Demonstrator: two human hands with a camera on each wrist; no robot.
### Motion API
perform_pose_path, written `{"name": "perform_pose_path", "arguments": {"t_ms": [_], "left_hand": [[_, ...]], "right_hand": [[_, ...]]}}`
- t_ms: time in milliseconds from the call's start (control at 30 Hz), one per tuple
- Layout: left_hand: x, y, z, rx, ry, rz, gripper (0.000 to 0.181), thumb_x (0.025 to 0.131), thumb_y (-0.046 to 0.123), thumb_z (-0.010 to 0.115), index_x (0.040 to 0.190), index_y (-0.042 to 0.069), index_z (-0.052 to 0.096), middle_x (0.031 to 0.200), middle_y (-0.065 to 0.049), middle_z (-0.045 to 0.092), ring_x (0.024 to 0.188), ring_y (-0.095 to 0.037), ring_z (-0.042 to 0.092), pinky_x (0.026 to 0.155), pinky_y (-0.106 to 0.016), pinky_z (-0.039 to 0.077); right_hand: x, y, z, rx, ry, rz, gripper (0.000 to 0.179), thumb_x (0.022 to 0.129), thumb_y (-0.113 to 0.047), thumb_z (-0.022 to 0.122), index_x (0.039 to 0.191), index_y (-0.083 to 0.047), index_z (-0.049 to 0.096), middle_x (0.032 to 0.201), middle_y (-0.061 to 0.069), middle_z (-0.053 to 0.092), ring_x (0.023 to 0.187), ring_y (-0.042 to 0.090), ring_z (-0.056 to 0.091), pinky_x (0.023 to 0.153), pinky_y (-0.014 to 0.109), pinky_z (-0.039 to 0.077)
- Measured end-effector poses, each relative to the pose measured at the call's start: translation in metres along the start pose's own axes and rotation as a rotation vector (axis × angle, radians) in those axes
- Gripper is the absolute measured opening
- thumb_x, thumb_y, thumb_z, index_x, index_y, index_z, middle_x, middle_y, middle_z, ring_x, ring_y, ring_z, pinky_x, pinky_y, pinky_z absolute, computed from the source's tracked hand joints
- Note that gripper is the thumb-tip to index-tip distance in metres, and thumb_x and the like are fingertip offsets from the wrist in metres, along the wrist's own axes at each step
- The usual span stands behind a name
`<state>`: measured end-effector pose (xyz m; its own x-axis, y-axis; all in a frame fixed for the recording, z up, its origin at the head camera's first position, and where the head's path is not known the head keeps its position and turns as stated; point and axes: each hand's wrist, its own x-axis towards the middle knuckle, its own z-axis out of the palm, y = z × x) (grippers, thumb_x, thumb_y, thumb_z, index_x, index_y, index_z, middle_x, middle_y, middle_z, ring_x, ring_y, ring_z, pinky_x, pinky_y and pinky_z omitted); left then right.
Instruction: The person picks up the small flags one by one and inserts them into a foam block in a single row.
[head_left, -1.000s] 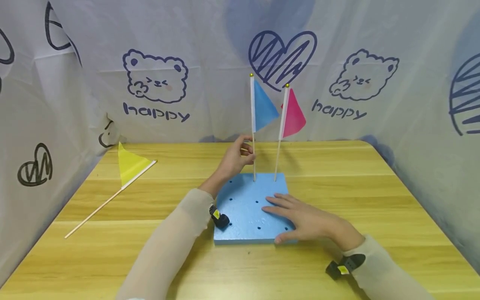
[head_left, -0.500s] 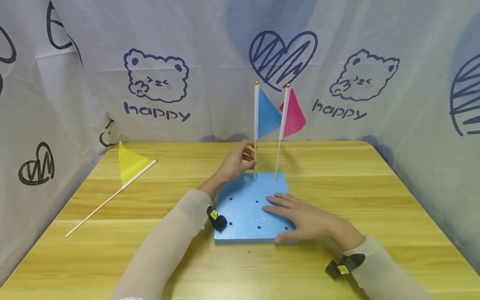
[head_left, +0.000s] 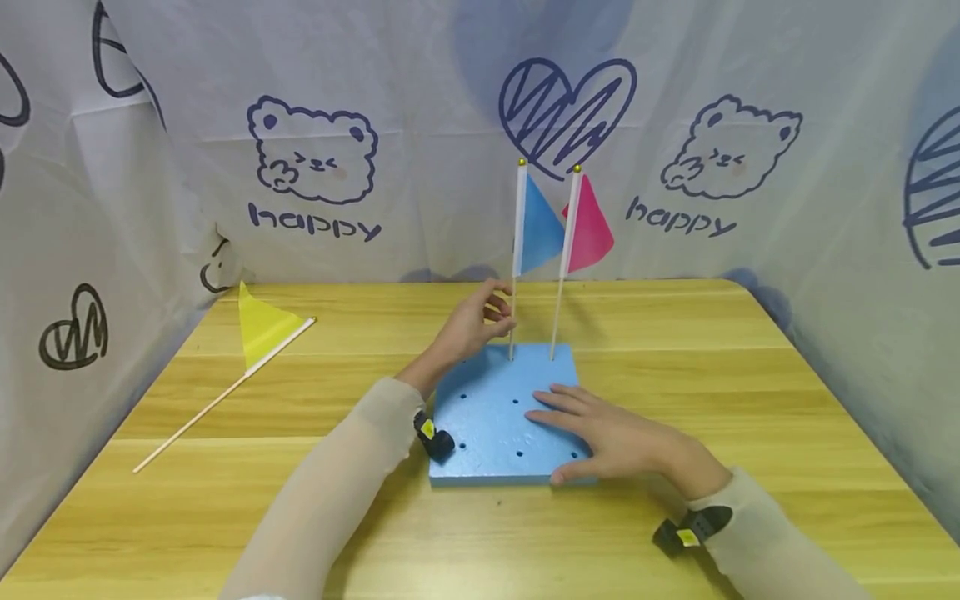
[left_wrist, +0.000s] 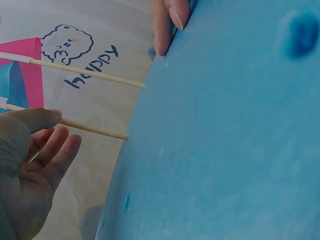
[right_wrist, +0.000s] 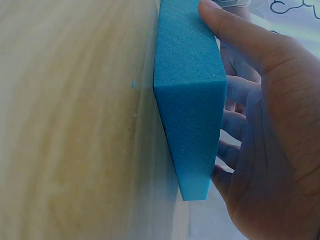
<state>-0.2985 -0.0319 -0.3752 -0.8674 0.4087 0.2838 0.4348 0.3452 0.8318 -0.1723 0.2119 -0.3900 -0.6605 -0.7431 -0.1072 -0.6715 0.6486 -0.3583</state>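
- White cloth [head_left: 427, 150] printed with bears and hearts hangs behind the tabletop's far edge.
- The wood-grain tabletop [head_left: 712, 408] carries everything below.
- A blue foam board [head_left: 487, 425] dotted with holes lies flat around the tabletop's middle.
- The yellow flag [head_left: 262, 333] lies near the tabletop's left edge, its stick slanting toward the front-left corner.
- The blue flag [head_left: 538, 233] stands upright at the middle of the board's far edge; the pink flag [head_left: 588, 229] stands near the board's far-right corner (its cloth partly behind the blue one).
- Of the hands, the left hand [head_left: 474, 321] pinches the blue flag's stick; the right hand [head_left: 618, 437] rests, fingers spread, across the board's right edge, gripping nothing.
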Motion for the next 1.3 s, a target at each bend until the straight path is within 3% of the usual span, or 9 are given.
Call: {"name": "perform_pose_path", "arguments": {"t_ms": [233, 567, 767, 1300], "left_hand": [[-0.003, 0.004, -0.007, 0.043, 0.007, -0.009, 0.044, 0.092, 0.013, 0.07, 0.131, 0.012, 0.049, 0.107, -0.007, 0.06, 0.101, -0.025, 0.061, 0.089, -0.035, 0.053], [-0.012, 0.007, -0.029, 0.026, -0.022, 0.008, 0.049, 0.092, 0.013, 0.07, 0.135, 0.011, 0.047, 0.111, -0.016, 0.059, 0.103, -0.023, 0.06, 0.09, -0.036, 0.053], [-0.02, 0.004, -0.043, 0.031, -0.034, 0.01, 0.05, 0.092, 0.019, 0.071, 0.136, 0.014, 0.047, 0.113, -0.016, 0.058, 0.105, -0.025, 0.058, 0.09, -0.038, 0.052], [-0.054, -0.007, -0.091, 0.108, -0.015, -0.084, 0.05, 0.094, 0.038, 0.066, 0.137, 0.016, 0.05, 0.12, -0.011, 0.058, 0.113, -0.028, 0.056, 0.092, -0.046, 0.05]], "right_hand": [[0.001, -0.001, 0.0, 0.006, -0.001, 0.006, 0.084, 0.084, -0.071, 0.057, 0.153, -0.029, 0.035, 0.161, 0.0, 0.02, 0.148, 0.033, 0.01, 0.113, 0.061, 0.021], [0.001, -0.001, 0.001, 0.01, -0.002, 0.018, 0.085, 0.083, -0.072, 0.058, 0.153, -0.031, 0.035, 0.162, -0.002, 0.019, 0.148, 0.031, 0.01, 0.113, 0.06, 0.021], [0.001, -0.001, 0.001, 0.007, -0.005, 0.034, 0.086, 0.082, -0.074, 0.057, 0.153, -0.032, 0.034, 0.162, -0.004, 0.018, 0.148, 0.029, 0.009, 0.114, 0.059, 0.021], [0.0, -0.002, -0.001, 0.009, 0.008, -0.006, 0.084, 0.084, -0.069, 0.059, 0.153, -0.027, 0.035, 0.162, 0.001, 0.019, 0.148, 0.034, 0.01, 0.113, 0.061, 0.019]]}}
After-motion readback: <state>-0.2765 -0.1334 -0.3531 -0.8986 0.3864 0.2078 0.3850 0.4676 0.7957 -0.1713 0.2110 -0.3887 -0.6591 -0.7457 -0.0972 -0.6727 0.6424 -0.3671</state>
